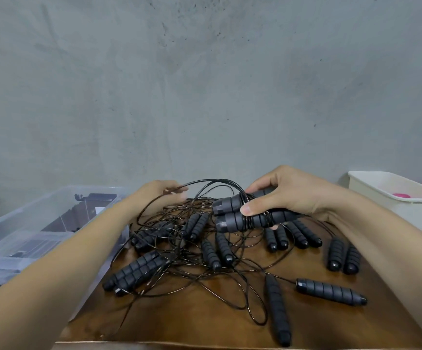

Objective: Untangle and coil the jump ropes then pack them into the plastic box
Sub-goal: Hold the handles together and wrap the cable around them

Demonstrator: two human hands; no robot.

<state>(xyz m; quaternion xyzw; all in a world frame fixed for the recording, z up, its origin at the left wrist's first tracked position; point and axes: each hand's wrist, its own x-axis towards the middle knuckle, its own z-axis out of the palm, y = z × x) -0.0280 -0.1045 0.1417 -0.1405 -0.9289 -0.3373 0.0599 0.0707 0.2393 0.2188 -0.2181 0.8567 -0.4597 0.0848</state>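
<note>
A grey wall (205,72) fills most of my view, and below it the brown worktop (205,322) runs to its near edge at the bottom of the feed. The clear box (15,223) sits at the left edge of the worktop, open on top, with dark things inside that I can't make out. A pale patch in there is too small to read. My left forearm crosses over the box's near right corner. Off to the right against the wall is a white tub (391,205), also open, with something pink (401,195) in it and more pink past its right side. The ropes (192,251) lie in one tangle across the middle of the worktop, thin black loops crossing over and under grey ribbed handles. My right hand (293,195) is raised over the far side of the tangle, its fingers curled over a handle pair (232,215) and the thumb pressed on the front. Black cord (212,181) is wound round the pair and arcs left to my left hand (159,198), whose fingers are curled round the loop. Below the hands, other handles lie mostly in pairs. One pair (136,271) is at the near left of the tangle beside the box, and another (343,256) lies near my right forearm. Two single handles lie apart, one (331,291) at the right and one (278,311) with its end close to the near edge. Bare wood shows at the near left, between the last loops and the edge.
</note>
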